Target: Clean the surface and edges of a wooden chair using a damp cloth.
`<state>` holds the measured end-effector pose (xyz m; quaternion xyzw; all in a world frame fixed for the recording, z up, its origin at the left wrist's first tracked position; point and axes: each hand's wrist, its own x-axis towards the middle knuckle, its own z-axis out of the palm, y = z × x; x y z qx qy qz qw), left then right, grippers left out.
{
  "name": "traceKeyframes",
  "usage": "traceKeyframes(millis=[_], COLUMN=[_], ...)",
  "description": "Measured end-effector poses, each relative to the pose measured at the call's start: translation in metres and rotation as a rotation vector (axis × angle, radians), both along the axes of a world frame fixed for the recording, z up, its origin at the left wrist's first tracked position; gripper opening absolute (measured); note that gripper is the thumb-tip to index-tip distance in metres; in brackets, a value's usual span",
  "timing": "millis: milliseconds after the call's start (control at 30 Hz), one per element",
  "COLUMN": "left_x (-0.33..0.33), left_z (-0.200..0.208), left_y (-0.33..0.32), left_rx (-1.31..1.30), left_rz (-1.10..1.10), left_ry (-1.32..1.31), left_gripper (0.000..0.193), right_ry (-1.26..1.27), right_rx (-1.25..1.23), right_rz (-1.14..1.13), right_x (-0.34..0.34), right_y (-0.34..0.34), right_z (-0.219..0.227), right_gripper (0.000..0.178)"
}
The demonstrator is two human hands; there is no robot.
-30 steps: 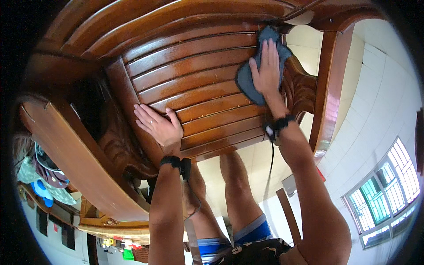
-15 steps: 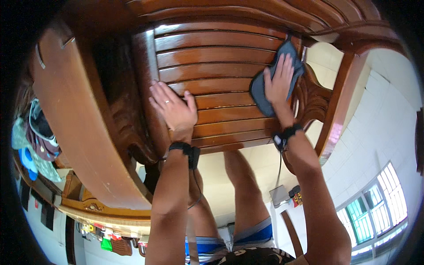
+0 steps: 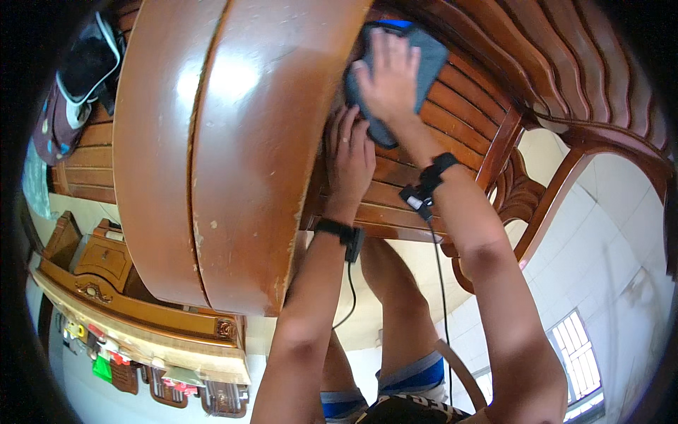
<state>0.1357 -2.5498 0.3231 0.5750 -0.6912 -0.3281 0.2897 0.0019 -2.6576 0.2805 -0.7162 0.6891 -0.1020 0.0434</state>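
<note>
A dark grey cloth [image 3: 430, 62] with a blue patch at its far edge lies on the slatted wooden seat [image 3: 462, 138]. Pressed flat on top of it, with fingers stretched out, is my right hand [image 3: 393, 79]. My left hand [image 3: 350, 164] rests at the seat's left side, close against the wide wooden armrest [image 3: 261, 148]; its fingers are extended and point away from me. The tips of the left fingers come near the cloth's lower left edge. Black bands with cables are strapped around both wrists.
The curved wooden backrest [image 3: 565, 63] rises at far right, with a carved side arm [image 3: 519, 191] below it. Left of the armrest, bags or cloths [image 3: 63, 127] lie on another slatted surface. A wooden cabinet [image 3: 106, 258] stands at lower left. My legs are close below the seat.
The view has swung, bringing the broad armrest nearer the middle. My right hand and the cloth have moved leftward across the seat toward the armrest, close to my left hand.
</note>
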Motion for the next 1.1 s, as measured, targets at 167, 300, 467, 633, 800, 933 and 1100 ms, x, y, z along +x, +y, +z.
traceKeyframes(millis=[167, 300, 467, 633, 800, 933, 1100], left_x=[0.023, 0.066, 0.106, 0.094, 0.049, 0.062, 0.052], left_z=[0.055, 0.059, 0.052, 0.051, 0.046, 0.021, 0.012], left_y=[0.086, 0.156, 0.199, 0.17, 0.093, 0.063, 0.064], left_rx=[0.133, 0.239, 0.274, 0.168, -0.1, -0.233, -0.358], left_rz=[0.292, 0.448, 0.424, 0.261, 0.011, -0.1, -0.067], left_ry=[0.026, 0.085, -0.006, -0.079, -0.269, -0.401, -0.505], left_gripper=[0.019, 0.015, 0.013, 0.014, 0.036, 0.044, 0.037], right_ry=[0.116, 0.071, -0.107, -0.318, -0.176, -0.039, -0.114], right_rx=[0.318, 0.455, 0.274, 0.358, 0.295, 0.165, -0.021], right_rz=[0.148, 0.246, 0.512, 0.568, 0.11, -0.204, -0.483], right_x=[0.082, 0.139, 0.129, 0.046, -0.037, -0.104, -0.148], right_y=[0.048, 0.153, 0.211, 0.206, 0.258, 0.32, 0.384], right_z=[0.024, 0.066, 0.066, 0.077, 0.08, 0.061, 0.04], right_gripper=[0.073, 0.074, 0.078, 0.085, 0.086, 0.082, 0.073])
